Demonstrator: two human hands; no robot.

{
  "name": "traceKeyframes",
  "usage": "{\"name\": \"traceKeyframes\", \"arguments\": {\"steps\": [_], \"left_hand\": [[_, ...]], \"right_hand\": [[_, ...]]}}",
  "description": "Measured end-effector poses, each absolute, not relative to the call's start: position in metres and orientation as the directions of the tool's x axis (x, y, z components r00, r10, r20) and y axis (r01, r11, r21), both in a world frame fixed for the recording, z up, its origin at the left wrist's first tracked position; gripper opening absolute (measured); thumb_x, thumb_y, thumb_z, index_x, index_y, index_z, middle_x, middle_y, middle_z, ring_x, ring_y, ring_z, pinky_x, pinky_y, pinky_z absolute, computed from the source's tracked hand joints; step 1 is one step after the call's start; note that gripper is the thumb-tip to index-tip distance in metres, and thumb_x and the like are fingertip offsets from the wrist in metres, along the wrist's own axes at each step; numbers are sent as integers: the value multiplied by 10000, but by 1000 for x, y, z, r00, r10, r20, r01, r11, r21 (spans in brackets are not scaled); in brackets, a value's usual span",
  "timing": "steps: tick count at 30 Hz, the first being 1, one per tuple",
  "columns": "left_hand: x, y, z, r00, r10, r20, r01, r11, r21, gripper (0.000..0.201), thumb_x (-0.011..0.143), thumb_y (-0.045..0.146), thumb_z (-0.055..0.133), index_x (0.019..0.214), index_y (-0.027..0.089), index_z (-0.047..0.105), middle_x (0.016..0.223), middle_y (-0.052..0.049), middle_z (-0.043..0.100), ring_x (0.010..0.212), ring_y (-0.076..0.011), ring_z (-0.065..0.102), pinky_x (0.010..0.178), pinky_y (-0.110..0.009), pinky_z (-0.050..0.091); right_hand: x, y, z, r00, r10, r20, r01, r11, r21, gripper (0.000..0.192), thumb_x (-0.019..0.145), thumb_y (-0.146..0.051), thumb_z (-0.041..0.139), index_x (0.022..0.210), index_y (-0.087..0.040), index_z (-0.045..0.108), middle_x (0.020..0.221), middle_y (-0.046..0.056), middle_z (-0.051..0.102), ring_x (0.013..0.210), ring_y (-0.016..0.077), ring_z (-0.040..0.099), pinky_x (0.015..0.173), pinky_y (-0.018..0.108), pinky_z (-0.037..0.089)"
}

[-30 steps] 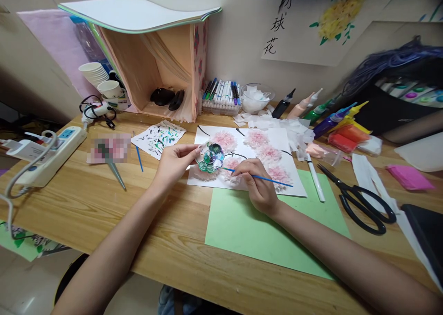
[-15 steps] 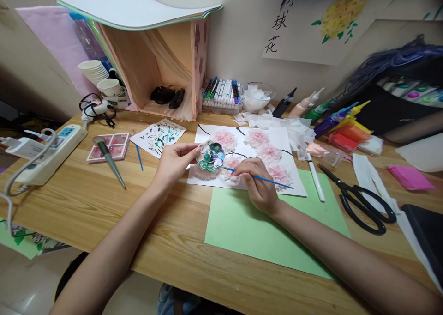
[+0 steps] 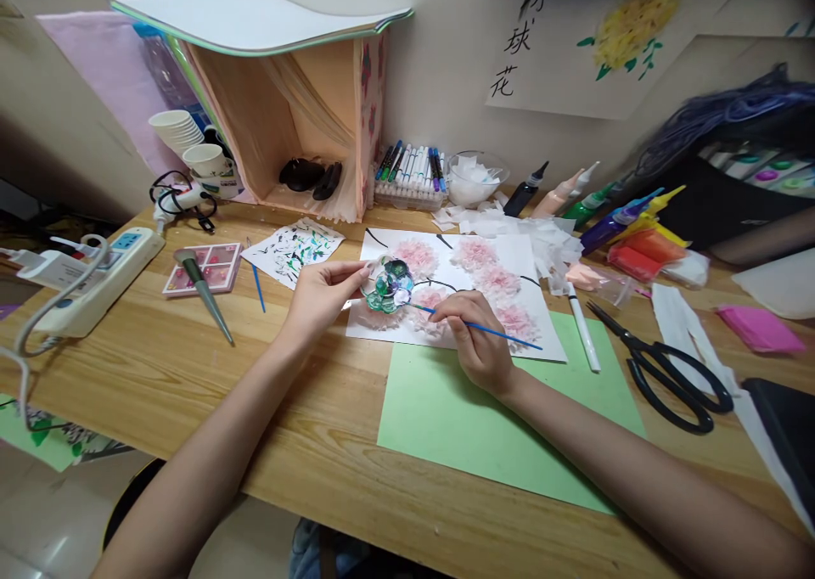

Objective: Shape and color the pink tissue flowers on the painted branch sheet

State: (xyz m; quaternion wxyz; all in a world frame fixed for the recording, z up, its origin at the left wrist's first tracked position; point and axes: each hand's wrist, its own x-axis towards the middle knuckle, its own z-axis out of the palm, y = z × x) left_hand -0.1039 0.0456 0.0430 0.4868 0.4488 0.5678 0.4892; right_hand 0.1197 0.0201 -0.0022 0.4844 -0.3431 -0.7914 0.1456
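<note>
Between its thumb and fingers, my left hand (image 3: 326, 300) holds a small clear paint palette (image 3: 385, 285) smeared with dark green, white and purple paint. A slim blue paintbrush (image 3: 487, 329) is pinched in my right hand (image 3: 476, 341), its tip at the palette's lower right edge. Below both hands lies a white sheet (image 3: 548, 328) bearing fluffy pink flowers (image 3: 476, 255) and dark curved stem lines. The palette covers part of one flower. Under the sheet's front side is a light green sheet (image 3: 484, 426).
Black scissors (image 3: 668, 371) and a white marker (image 3: 582, 328) lie at right. Paint bottles (image 3: 598, 210), paper scraps (image 3: 528, 227) and a glass bowl (image 3: 474, 178) stand behind. At left are a makeup brush (image 3: 207, 295), a power strip (image 3: 102, 282) and a paint-spotted paper (image 3: 293, 248).
The whole view has shifted very slightly. Both hands keep their hold, and the brush tip stays at the palette's edge.
</note>
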Motion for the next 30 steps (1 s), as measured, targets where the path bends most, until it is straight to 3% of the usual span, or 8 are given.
{"name": "traceKeyframes", "arguments": {"steps": [10,30], "left_hand": [[-104,47,42,-126,985,-120,14,123,992,407,601,387,843,898,122,762,862,-75,770,701,-121,681,659,-203,579],[-104,47,42,-129,987,-97,25,101,995,429,592,400,845,907,121,762,869,-91,768,714,-140,689,673,-239,595]], "right_hand": [[120,21,-1,-258,718,646,428,685,-590,250,983,-192,348,910,-239,582,840,42,648,880,208,546,797,370,436],[120,21,-3,-322,697,641,359,716,-598,218,977,-195,374,928,-240,581,857,40,654,896,203,546,795,365,451]]}}
